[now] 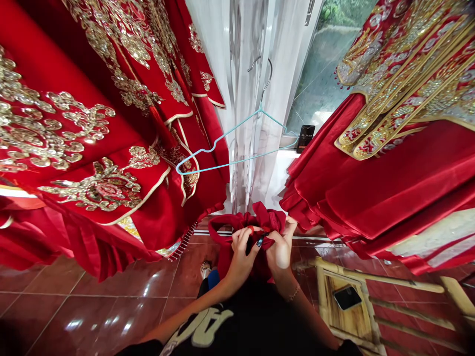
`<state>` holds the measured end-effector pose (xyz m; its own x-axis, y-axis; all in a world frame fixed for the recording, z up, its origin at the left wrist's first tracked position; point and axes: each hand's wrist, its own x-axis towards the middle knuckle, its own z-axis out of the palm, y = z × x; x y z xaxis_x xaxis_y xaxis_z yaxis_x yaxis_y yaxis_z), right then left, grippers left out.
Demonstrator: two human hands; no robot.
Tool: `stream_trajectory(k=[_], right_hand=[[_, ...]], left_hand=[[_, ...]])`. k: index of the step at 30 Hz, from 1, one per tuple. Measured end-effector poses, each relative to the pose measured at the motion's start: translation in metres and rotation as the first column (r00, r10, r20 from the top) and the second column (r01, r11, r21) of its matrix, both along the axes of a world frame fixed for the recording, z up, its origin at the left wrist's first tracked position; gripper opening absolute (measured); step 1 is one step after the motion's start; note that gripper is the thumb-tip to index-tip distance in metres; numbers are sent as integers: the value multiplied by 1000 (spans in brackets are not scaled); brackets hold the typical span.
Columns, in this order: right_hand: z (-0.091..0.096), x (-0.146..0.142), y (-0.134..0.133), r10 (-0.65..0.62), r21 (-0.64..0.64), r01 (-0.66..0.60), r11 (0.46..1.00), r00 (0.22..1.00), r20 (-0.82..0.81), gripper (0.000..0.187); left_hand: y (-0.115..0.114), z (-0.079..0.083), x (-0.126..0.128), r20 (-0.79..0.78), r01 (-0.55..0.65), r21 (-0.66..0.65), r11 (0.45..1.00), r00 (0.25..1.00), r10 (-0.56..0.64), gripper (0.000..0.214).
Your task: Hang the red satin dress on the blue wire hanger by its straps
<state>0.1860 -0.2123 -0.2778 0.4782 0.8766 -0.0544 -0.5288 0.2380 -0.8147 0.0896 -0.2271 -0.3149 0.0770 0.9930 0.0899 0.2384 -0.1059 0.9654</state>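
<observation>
A dark red garment (218, 230) is bunched up in front of my body, with a loop of its cloth spread out at the left. My left hand (241, 252) pinches its edge between thumb and fingers. Close beside it, my right hand (280, 252) is closed on the gathered cloth, thumb on top. Both hands nearly meet at a small dark gap in the fabric; what lies in there I cannot make out. Above the garment hangs a bare light blue clothes hanger (237, 162) with a metal hook.
Red costumes with gold sequins hang at left (107, 193) and right (389, 173). A phone showing a timer (306, 138) leans by the window. Lower right, a bamboo chair (345, 269) holds another phone (347, 297). White curtain (241, 64) and red floor tiles (107, 321) show too.
</observation>
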Motion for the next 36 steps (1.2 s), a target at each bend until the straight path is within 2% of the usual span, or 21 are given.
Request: stream_trajectory(k=[5,10,13,16,18,19,21,22,23,24,26,28,30,32,34,36], right_hand=[[0,1,-1,154,12,-154,988,987,-48,48],[-2,7,3,225,23,-225,974,974,-30,47],[-8,25,7,197,8,-197,980,980,22,48],[-23,63,9,183,-73,-172,982,965,189,48],[-33,91,9,164,-167,-104,981,902,399,45],[-37,103,9,96,-186,6,983,840,534,44],[-41,115,6,-81,-116,261,958,638,766,48],[-42,113,5,-143,-49,326,944,541,829,50],[-42,106,4,-164,1,320,947,484,860,51],[-43,95,3,-144,28,247,969,467,873,51],[-43,62,5,-17,24,-8,1000,474,881,45],[-45,29,11,75,-12,-157,988,402,912,33],[-46,5,19,105,-32,-215,976,340,935,23],[-45,-7,26,87,-9,-246,969,310,947,20],[-43,-9,29,42,57,-301,952,310,950,17],[-43,-9,30,3,127,-355,926,344,939,15]], left_hand=[[12,-6,-2,82,-34,-4,999,996,34,16],[39,-5,-16,183,108,-34,994,978,-100,18],[51,1,-28,250,153,-53,987,959,-135,33],[56,5,-36,372,101,-97,990,926,-58,38],[57,6,-38,407,71,-113,991,913,-19,37],[58,6,-38,404,60,-108,992,915,-12,37],[59,6,-36,356,43,-82,996,934,-11,34],[60,6,-35,317,29,-62,998,948,-7,32],[61,6,-33,276,8,-40,999,961,3,30],[62,6,-31,237,-15,-19,1000,971,19,27],[65,9,-30,182,-65,12,998,981,62,21],[68,12,-31,158,-114,36,993,982,106,16],[69,17,-35,154,-143,48,989,979,135,14],[69,22,-40,164,-175,53,983,973,164,13],[68,26,-45,190,-189,55,981,966,175,11],[66,29,-48,227,-178,46,983,960,163,11]])
